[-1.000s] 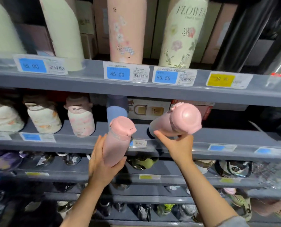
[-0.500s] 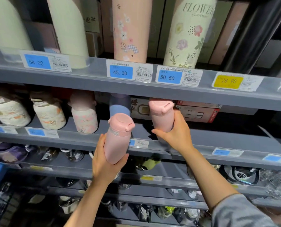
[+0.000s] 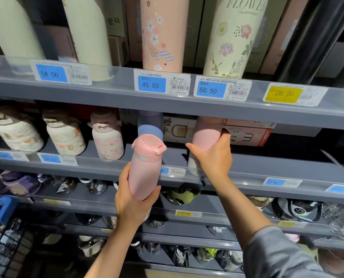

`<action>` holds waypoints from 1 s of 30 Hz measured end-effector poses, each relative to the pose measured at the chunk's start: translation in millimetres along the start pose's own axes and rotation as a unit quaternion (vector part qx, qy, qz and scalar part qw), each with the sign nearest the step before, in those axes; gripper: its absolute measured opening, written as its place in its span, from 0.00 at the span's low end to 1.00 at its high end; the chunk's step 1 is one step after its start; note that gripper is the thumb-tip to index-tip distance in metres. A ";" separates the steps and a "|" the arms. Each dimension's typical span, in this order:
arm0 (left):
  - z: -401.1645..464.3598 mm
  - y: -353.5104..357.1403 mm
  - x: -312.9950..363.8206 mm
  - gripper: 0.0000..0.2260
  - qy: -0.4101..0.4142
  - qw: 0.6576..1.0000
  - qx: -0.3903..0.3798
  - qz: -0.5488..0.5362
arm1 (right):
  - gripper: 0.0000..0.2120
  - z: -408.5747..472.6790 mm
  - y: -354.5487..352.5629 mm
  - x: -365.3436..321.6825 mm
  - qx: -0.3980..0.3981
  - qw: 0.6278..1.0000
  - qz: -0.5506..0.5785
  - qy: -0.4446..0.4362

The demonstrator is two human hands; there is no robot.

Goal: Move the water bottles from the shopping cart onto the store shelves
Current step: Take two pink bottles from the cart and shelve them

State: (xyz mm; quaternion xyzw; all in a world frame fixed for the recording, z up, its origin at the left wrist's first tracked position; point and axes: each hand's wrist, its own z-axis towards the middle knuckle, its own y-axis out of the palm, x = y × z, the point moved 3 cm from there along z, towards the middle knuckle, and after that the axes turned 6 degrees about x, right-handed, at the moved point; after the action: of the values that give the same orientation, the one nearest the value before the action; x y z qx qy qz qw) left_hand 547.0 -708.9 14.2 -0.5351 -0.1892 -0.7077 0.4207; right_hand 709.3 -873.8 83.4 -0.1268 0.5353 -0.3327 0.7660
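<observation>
Taking the blue-and-purple bottle (image 3: 150, 127) on the grey middle shelf (image 3: 247, 171) as the landmark, the scene runs as follows. Far down to its left, the blue-trimmed wire shopping cart (image 3: 3, 243) shows at the frame's lower corner. Left of the landmark on the same shelf stand three squat patterned flasks. Directly in front of and below it, the left hand (image 3: 133, 205) wraps its fingers and thumb round the lower body of a pink water bottle (image 3: 145, 169), whose long axis stands nearly upright, lid up and leaning slightly toward the shelf, still outside the shelf lip. Just right of the landmark, the right hand (image 3: 213, 157) curls round a second pink bottle (image 3: 206, 135), upright, its top hidden under the shelf above; it seems to stand on the shelf board or nearly so, though its base is hidden by the hand. The open slot for the left-hand bottle likely lies up and forward of those fingers, between the landmark and the right-hand bottle, so the left hand is the nearer one. Above the landmark, price tags read 58.00, 45.00, 50.50 and a yellow 28.90; a cream flask up to the right reads "FLOWER".
</observation>
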 end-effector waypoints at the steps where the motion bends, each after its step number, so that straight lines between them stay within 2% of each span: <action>1: -1.5 -1.3 -0.1 0.40 -0.001 1.000 0.002 -0.001 | 0.40 -3.1 1.8 -0.8 0.006 1.000 -0.003 -0.011; 5: -6.7 -7.6 4.9 0.40 -0.011 1.000 0.009 -0.007 | 0.43 -6.3 2.7 0.1 0.024 1.000 -0.001 -0.006; 9: -12.8 -4.4 13.4 0.36 -0.015 1.000 -0.001 -0.024 | 0.47 -9.0 2.1 2.5 0.000 1.000 0.009 -0.006; 11: -17.1 1.8 18.5 0.36 -0.004 1.000 -0.010 -0.012 | 0.48 -17.2 -8.1 6.8 -0.006 0.998 0.070 0.001; 13: -24.3 13.1 26.0 0.37 0.024 0.999 -0.020 0.013 | 0.43 -32.3 -32.9 15.4 -0.007 0.985 0.170 0.012; 15: -33.4 32.1 37.9 0.39 0.081 0.995 -0.047 0.033 | 0.35 -55.2 -61.3 26.5 -0.068 0.960 0.272 0.019; 18: -50.1 73.9 65.6 0.39 0.170 0.975 -0.131 0.052 | 0.33 -88.0 -88.9 42.6 -0.184 0.917 0.353 0.014; 20: -63.3 101.3 85.1 0.39 0.242 0.952 -0.178 0.060 | 0.36 -96.2 -101.1 59.0 -0.153 0.907 0.387 0.069; 22: -75.1 125.3 99.5 0.40 0.307 0.927 -0.206 0.062 | 0.38 -93.7 -116.9 74.8 -0.073 0.906 0.400 0.118; 26: -88.4 159.7 118.4 0.40 0.334 0.898 -0.285 0.041 | 0.37 -81.9 -150.2 99.0 0.028 0.925 0.358 0.127; 28: -87.0 162.7 116.4 0.39 0.354 0.890 -0.284 0.034 | 0.35 -77.0 -159.4 105.3 0.063 0.922 0.363 0.122; 30: -79.3 155.3 99.7 0.36 0.368 0.899 -0.236 0.035 | 0.32 -69.2 -167.0 110.0 0.100 0.908 0.386 0.127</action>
State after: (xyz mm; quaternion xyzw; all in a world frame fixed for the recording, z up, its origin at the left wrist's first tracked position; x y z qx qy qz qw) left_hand 616.2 -894.3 49.0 -0.3262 0.1703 -0.8631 0.3460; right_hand 606.9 -1058.2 67.1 0.2104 0.5990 -0.0756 0.7689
